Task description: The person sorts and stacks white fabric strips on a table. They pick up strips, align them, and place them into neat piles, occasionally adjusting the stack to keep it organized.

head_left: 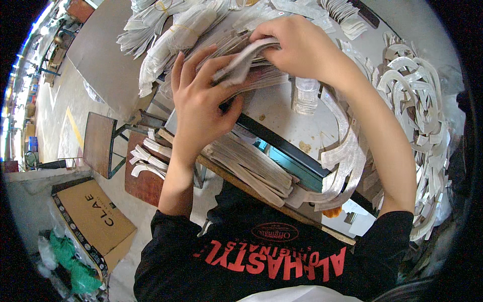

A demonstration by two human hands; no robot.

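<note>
A folded grey-white fabric strip [246, 61] is bent between my two hands above a stack of similar flat pieces. My right hand [299, 48] pinches its far end, fingers curled and closed on it. My left hand [198, 95] grips the other end at the index finger, the remaining fingers reaching over the stack. The left thumb is bent below, near the table's dark edge. Beyond my hands lie tied bundles of pale strips [173, 43] on the table [279, 113]. A small rolled pale bundle [306, 95] stands just below my right wrist.
Curved pale strips [347, 146] hang over the table's near right edge. A large heap of strips [415, 100] fills the right side. More strips [251, 166] lie on a lower shelf. At left are a brown stool [143, 176] bearing strips, a wooden chair [99, 143] and a cardboard box [95, 216].
</note>
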